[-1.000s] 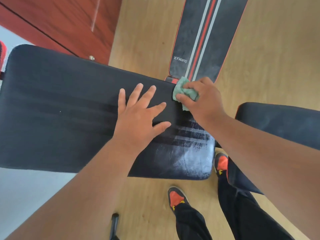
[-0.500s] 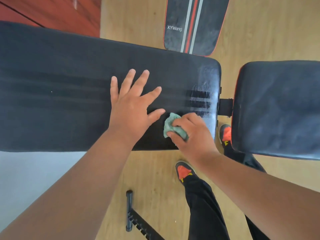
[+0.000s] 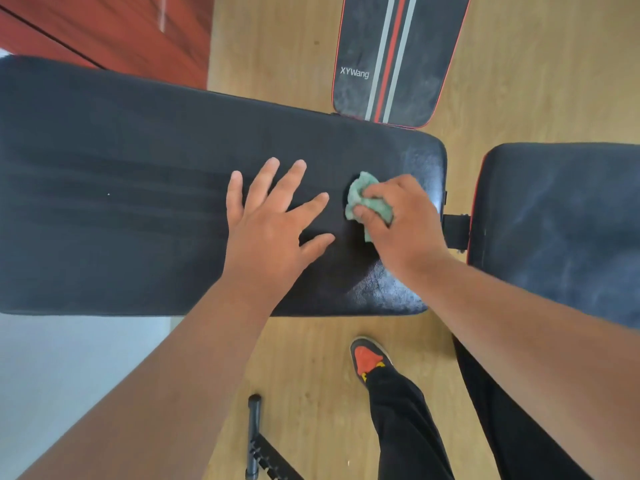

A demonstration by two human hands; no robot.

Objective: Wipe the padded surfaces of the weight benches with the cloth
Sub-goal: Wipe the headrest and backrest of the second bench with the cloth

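The long black bench pad (image 3: 138,188) lies across the view, its cover textured and dull over most of its length. Faint lengthwise streaks run along the left half, and a small pale speck sits on it. Near the right end the surface shows a greyish sheen, strongest at the near corner and beside the far right edge.

The green cloth (image 3: 363,199) is bunched into a wad and sits on the pad close to that right end. The right hand (image 3: 401,220) grips it, fingers and thumb curled over the wad and pressing it to the padding; most of the cloth is covered by the hand, so its full size cannot be judged. The left hand (image 3: 270,223) rests flat on the pad just beside the cloth, fingers spread and straight, holding nothing.

A second dark pad (image 3: 561,216) stands to the right, cut off by the frame edge, its surface smeared with pale marks. A black bracket (image 3: 455,230) shows in the gap between the two pads. Beyond, a striped pad (image 3: 391,60) marked "XYWang" lies over the wooden floor (image 3: 277,46), its far end out of frame and its near end dusty. A black bar (image 3: 253,438) on the floor is only partly visible.
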